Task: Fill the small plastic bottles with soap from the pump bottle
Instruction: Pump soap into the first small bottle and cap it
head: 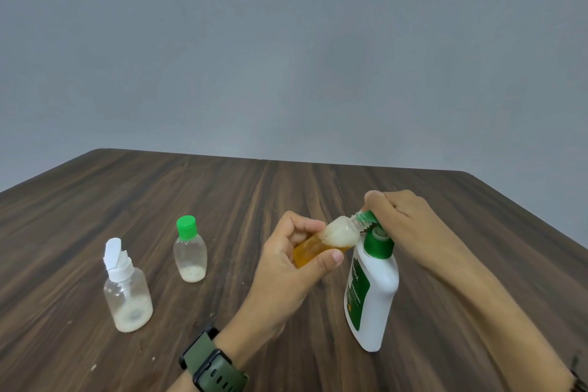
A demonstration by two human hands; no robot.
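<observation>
Nearest, the left hand (288,267) grips a small bottle (324,240) tilted so its open neck meets the spout of the white pump bottle (372,293) standing on the table (222,188), while the right hand (401,223) presses the green pump head (369,216) with curled fingers, seemingly to dispense soap.

Dark wood-grain table (222,200), pale specks on surface near front left. On it, L to R: clear small bottle w/ white flip cap (128,293) open, pale residue at bottom; just behind/right, clear small bottle w/ green cap (190,251), cap closed, bit of pale soap inside; well apart to the right, white pump bottle (370,293) w/ green collar, upright.
</observation>
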